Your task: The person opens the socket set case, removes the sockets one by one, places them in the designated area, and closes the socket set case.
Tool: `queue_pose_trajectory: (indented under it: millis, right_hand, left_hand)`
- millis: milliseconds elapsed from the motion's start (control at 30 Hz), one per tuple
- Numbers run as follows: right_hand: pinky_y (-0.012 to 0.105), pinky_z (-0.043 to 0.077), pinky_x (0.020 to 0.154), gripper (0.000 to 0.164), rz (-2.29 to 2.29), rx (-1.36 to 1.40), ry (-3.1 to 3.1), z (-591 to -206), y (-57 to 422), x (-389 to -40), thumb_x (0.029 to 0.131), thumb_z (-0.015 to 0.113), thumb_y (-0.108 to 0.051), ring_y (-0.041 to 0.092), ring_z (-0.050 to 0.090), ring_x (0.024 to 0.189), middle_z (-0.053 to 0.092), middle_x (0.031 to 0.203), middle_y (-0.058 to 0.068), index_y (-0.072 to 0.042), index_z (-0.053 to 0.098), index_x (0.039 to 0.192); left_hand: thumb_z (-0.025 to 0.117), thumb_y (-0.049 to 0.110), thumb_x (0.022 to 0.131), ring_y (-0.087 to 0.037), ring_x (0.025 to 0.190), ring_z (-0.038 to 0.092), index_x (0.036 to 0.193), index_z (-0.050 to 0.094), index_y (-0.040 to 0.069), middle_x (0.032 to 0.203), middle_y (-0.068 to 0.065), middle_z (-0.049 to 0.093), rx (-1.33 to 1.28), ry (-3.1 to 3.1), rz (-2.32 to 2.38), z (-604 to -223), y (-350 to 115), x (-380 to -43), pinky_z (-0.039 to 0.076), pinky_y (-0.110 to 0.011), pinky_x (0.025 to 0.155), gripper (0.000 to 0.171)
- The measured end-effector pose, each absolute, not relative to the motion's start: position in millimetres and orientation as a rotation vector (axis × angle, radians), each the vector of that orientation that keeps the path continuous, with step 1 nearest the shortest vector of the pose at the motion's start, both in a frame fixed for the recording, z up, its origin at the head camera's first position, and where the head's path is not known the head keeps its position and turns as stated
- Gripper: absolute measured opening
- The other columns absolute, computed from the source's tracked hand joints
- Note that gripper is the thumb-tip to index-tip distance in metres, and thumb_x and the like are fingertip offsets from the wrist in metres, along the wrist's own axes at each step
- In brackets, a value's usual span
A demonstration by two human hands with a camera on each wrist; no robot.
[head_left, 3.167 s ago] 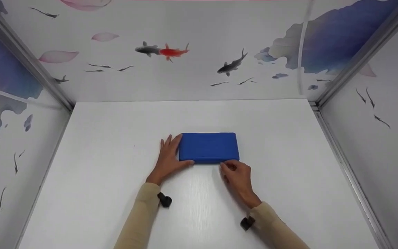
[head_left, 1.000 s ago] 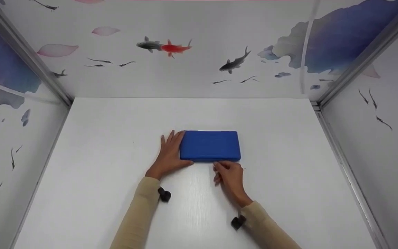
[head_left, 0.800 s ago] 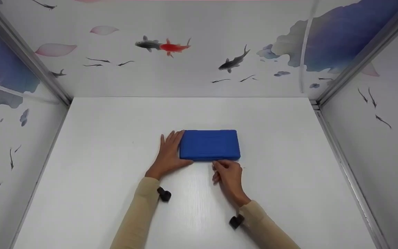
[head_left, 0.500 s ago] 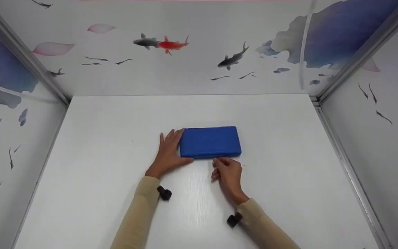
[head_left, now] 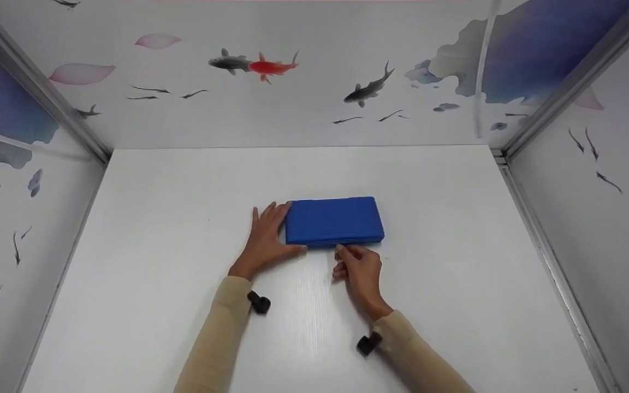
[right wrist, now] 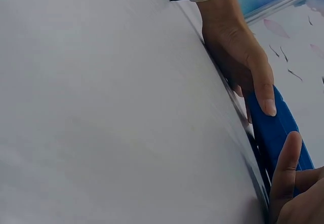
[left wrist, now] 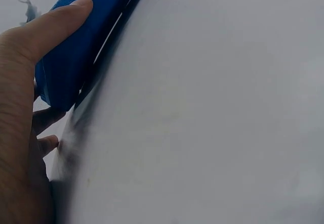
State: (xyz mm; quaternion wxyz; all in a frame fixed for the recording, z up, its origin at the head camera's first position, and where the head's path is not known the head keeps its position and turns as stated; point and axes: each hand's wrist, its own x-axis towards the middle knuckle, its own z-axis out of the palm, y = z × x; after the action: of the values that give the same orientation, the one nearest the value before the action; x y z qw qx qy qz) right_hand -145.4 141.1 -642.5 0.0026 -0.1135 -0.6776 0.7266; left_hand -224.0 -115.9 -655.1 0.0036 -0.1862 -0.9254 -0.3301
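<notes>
A flat blue plastic case (head_left: pixel 333 221) lies closed on the white table, long side toward me. My left hand (head_left: pixel 264 240) grips its left end, fingers along the side and thumb on the front edge. The left wrist view shows that thumb flat against the front face of the case (left wrist: pixel 83 42). At the front edge, right of the middle, my right hand (head_left: pixel 361 270) has its thumb and index finger pinched on the rim, the other fingers curled in. In the right wrist view the right thumb (right wrist: pixel 288 155) points up along the front face. Anything inside the case is hidden.
The white tabletop (head_left: pixel 183 327) runs out on all sides of the case. Behind it stands a wall (head_left: pixel 314 120) printed with fish and petals. Side panels with metal rails (head_left: pixel 555 256) border the table. A small black camera is on each wrist.
My right hand has slid a little left along the front edge. The right end of the case has turned slightly away from me. My left hand keeps its hold. The head view has shifted slightly.
</notes>
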Motion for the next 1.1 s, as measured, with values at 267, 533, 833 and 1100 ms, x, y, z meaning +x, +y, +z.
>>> queue_pose_trajectory:
  millis: [267,533,833,1100]
  right_hand:
    - [0.031,0.064,0.056,0.032,2.471,-0.469,-1.913,-640.1,134.1,-149.4,0.103,0.081,-0.015,0.017,0.070,0.061,0.073,0.090,0.029,0.017,0.075,0.105]
    - [0.028,0.061,0.055,0.032,2.502,-0.527,-1.873,-638.6,133.2,-151.4,0.102,0.082,-0.014,0.017,0.067,0.061,0.069,0.077,0.015,0.016,0.074,0.103]
    - [0.026,0.059,0.055,0.027,2.519,-0.639,-1.854,-636.5,133.3,-153.0,0.100,0.085,-0.014,0.016,0.066,0.061,0.069,0.077,0.013,0.011,0.076,0.099]
    - [0.025,0.060,0.053,0.025,2.522,-0.581,-1.830,-637.2,135.0,-149.2,0.104,0.076,-0.006,0.016,0.070,0.057,0.071,0.071,0.013,0.018,0.072,0.096]
  left_hand:
    - [0.078,0.079,0.082,-0.038,0.168,0.021,0.176,0.029,0.015,0.176,-0.016,0.038,-0.585,-2.914,-1.081,-655.1,-114.8,-223.4,-0.010,-0.065,0.134,0.124]
    - [0.076,0.080,0.084,-0.036,0.169,0.019,0.177,0.027,0.017,0.177,-0.015,0.036,-0.570,-2.918,-1.096,-651.8,-116.2,-221.2,-0.011,-0.061,0.134,0.122]
    - [0.080,0.073,0.085,-0.036,0.169,0.020,0.176,0.029,0.016,0.177,-0.015,0.037,-0.549,-2.919,-1.110,-649.9,-116.2,-221.7,-0.010,-0.062,0.134,0.119]
    - [0.083,0.070,0.084,-0.037,0.168,0.020,0.176,0.028,0.015,0.177,-0.014,0.037,-0.586,-2.930,-1.032,-651.7,-116.5,-221.4,-0.009,-0.066,0.134,0.121]
